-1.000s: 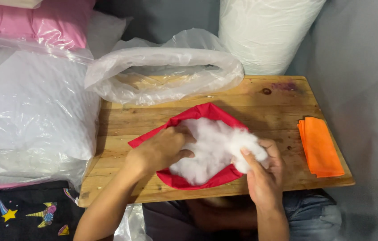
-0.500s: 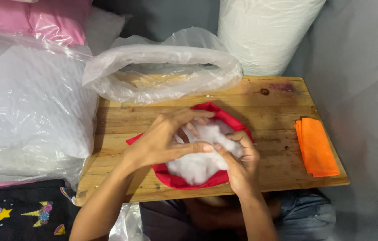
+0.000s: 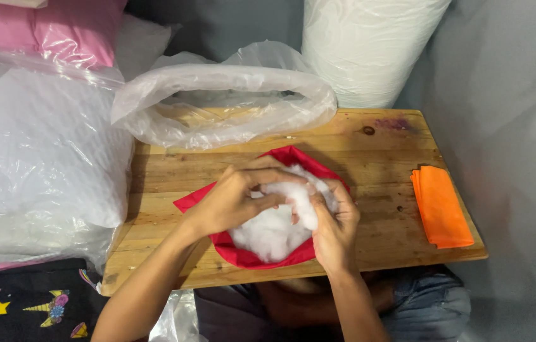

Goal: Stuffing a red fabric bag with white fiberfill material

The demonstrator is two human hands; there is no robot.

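A red fabric cover (image 3: 246, 256) lies open on the wooden table (image 3: 173, 168), with white fluffy stuffing (image 3: 271, 231) bulging out of it. My left hand (image 3: 233, 196) rests on the left side of the stuffing, its fingers curled into the fluff. My right hand (image 3: 334, 225) presses against the right side, fingers dug into the same white mass. The two hands almost meet over the middle of the cover.
A large clear plastic bag (image 3: 223, 104) with a rolled rim lies open at the table's back. Folded orange cloths (image 3: 439, 206) sit at the right edge. Plastic-wrapped white and pink pillows (image 3: 40, 145) pile up at the left, and a white wrapped roll (image 3: 369, 44) stands behind.
My right hand moved left from the cover's right edge into the stuffing. My left hand lifted its fingers, then curled them down on the fluff. The stuffing now sits deeper in the cover.
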